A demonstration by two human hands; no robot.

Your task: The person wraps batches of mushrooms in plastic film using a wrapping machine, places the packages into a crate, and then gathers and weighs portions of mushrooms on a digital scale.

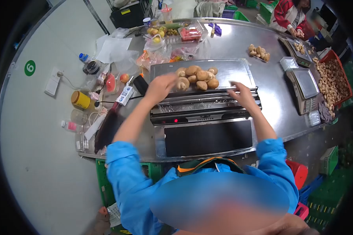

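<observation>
Brown mushrooms point(198, 76) sit in a pile on the metal plate at the back of a film wrapping machine point(206, 117). My left hand point(161, 89) is beside the left end of the pile, its fingers smeared by motion. Over the right end of the machine's rollers is my right hand point(243, 96), thumb and index finger apart and pointing left. Clear film point(200, 105) lies wrinkled across the machine below the rollers. A red light glows on its front, above a black flat pad point(208, 138).
Two scales point(305, 84) and a red crate point(337, 78) of small mushrooms stand at right. Another mushroom pile point(259, 53) lies at the back, near a person in red and white point(288, 17). Jars, bottles, bags and fruit point(157, 33) crowd the left side.
</observation>
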